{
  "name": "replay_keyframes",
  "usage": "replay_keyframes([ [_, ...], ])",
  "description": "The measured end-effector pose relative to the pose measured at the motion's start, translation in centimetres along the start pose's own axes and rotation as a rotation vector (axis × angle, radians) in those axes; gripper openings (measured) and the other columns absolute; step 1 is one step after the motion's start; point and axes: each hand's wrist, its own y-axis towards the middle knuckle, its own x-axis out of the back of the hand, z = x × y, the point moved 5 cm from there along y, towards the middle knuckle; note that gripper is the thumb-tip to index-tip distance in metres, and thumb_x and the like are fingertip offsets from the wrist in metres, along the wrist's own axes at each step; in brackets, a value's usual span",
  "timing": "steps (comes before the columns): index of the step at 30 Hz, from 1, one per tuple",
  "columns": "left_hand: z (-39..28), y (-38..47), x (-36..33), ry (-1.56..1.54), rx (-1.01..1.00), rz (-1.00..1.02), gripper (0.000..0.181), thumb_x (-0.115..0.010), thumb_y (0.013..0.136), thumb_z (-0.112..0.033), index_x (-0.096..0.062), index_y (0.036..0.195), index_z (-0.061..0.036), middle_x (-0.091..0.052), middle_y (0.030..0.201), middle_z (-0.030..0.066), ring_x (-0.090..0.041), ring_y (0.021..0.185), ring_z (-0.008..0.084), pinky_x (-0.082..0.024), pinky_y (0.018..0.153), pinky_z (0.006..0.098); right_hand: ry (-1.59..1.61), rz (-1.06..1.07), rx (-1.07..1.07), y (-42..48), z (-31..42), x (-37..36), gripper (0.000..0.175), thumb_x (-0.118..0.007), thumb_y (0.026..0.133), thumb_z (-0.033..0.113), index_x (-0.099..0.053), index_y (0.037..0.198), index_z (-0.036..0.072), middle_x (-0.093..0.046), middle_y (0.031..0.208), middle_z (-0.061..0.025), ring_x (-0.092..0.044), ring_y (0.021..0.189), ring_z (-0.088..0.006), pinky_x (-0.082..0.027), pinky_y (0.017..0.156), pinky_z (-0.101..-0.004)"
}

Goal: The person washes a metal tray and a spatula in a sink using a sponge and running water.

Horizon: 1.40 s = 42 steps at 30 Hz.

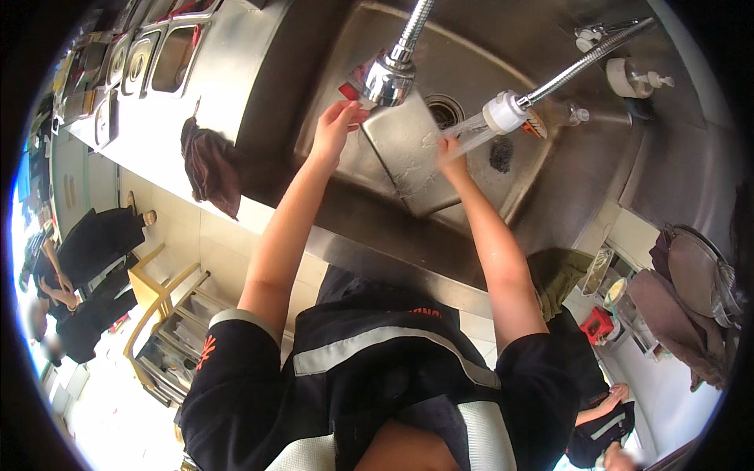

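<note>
A rectangular sheet-metal pan or tray (406,159) lies tilted in the stainless steel sink (330,112), with water on its surface. My left hand (341,120) is at its upper left edge, just below a chrome spray faucet head (390,79); fingers partly extended, and whether they grip the edge cannot be told. A red object (349,91) sits just beyond those fingers. Water streams from the white faucet head (505,112) onto my right hand (452,156), which is at the pan's right side; its fingertips are blurred by the water.
A sink drain (445,110), a dark scouring pad (501,154) and an orange-and-white brush (535,125) are in the sink. A brown cloth (212,165) lies on the left counter near metal containers (177,59). Pump bottles (633,79) stand right. Other people are at far left and lower right.
</note>
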Motion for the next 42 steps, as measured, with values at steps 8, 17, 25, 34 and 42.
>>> replay_keyframes([
  [8,5.2,2.2,0.3,0.021,0.193,0.082,0.024,-0.045,0.081,-0.024,-0.051,0.094,-0.0042,-0.058,0.089,0.0066,-0.053,0.08,0.0136,-0.039,0.072,0.0266,0.286,-0.193,-0.143,0.9,-6.2,3.2,0.028,-0.044,0.081,0.021,-0.051,0.092,-0.004,-0.054,0.088,-0.0226,-0.051,0.085,-0.0348,-0.038,0.072,-0.0371],
  [17,7.5,3.0,0.0,0.042,0.212,0.088,0.022,-0.044,0.082,-0.024,-0.051,0.092,-0.006,-0.058,0.087,0.0053,-0.053,0.078,0.0134,-0.039,0.07,0.0264,0.678,-0.231,-0.667,-1.2,-13.8,-0.2,0.051,-0.033,0.087,0.037,-0.044,0.107,-0.008,-0.05,0.105,-0.0164,-0.048,0.094,-0.0259,-0.036,0.078,-0.0326],
  [25,7.2,3.9,-0.2,0.018,0.177,0.096,0.018,-0.043,0.082,-0.022,-0.05,0.087,-0.0058,-0.058,0.085,0.0048,-0.053,0.077,0.013,-0.039,0.07,0.0257,1.29,-0.108,-0.86,-3.5,-15.9,-2.2,0.053,-0.044,0.08,0.045,-0.051,0.093,-0.006,-0.054,0.092,-0.013,-0.05,0.079,-0.0206,-0.038,0.07,-0.0304],
  [34,2.1,2.6,-0.8,0.098,0.145,-0.045,0.02,-0.044,0.082,-0.023,-0.05,0.09,-0.0047,-0.058,0.085,0.0044,-0.052,0.076,0.0121,-0.039,0.07,0.0247,1.119,-0.121,-0.63,-1.3,-10.8,4.4,0.041,-0.055,0.075,0.038,-0.052,0.08,-0.002,-0.053,0.072,-0.0104,-0.049,0.064,-0.0191,-0.038,0.06,-0.0306],
  [42,3.1,3.8,0.3,-0.021,0.049,-0.108,0.022,-0.045,0.082,-0.024,-0.051,0.089,-0.0045,-0.058,0.083,0.0053,-0.052,0.075,0.0121,-0.039,0.069,0.0249,-0.094,-0.075,-0.072,4.7,0.0,8.4,0.034,-0.064,0.069,0.033,-0.053,0.067,0.001,-0.052,0.055,-0.0082,-0.048,0.05,-0.0177,-0.038,0.052,-0.0309],
])
